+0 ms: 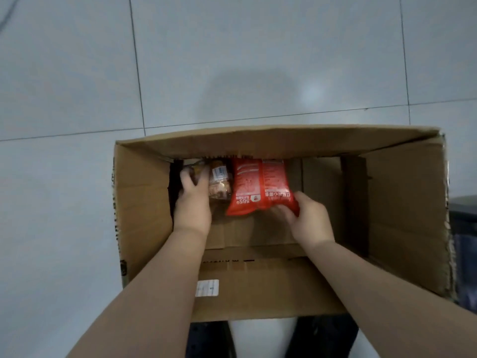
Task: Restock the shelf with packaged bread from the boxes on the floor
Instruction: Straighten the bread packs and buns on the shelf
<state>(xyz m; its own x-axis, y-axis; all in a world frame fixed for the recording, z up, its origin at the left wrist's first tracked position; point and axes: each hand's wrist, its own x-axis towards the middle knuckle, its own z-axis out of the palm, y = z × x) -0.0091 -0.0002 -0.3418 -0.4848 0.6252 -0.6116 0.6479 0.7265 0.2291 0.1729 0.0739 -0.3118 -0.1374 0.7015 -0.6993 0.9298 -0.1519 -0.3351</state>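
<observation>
Box: one open brown cardboard box (402, 202) stands on the grey tiled floor (232, 60); the bread lies at its bottom, against the far wall.
Red packet: one red plastic bread packet (258, 184) lies with its long axis running from the far wall toward the person.
Right grip: the right hand (308, 218) pinches the near right corner of the red packet, so the packet lies ahead and to the left of this grip.
Clear packet: one clear plastic packet with brown bread (219, 183) lies just beside the red packet, on its left, and seems to touch it.
Left grip: the left hand (192, 202) has its fingers curled at the far left corner, on something dark and partly hidden; I cannot tell what it grasps.
Nearer hand: the left hand is nearer to the clear packet, the right to the red one.
Count: two packets plainly seen, perhaps a third under the left hand; one box; two hands.
Coming move: I judge the red packet must be lifted up and toward the person.
</observation>
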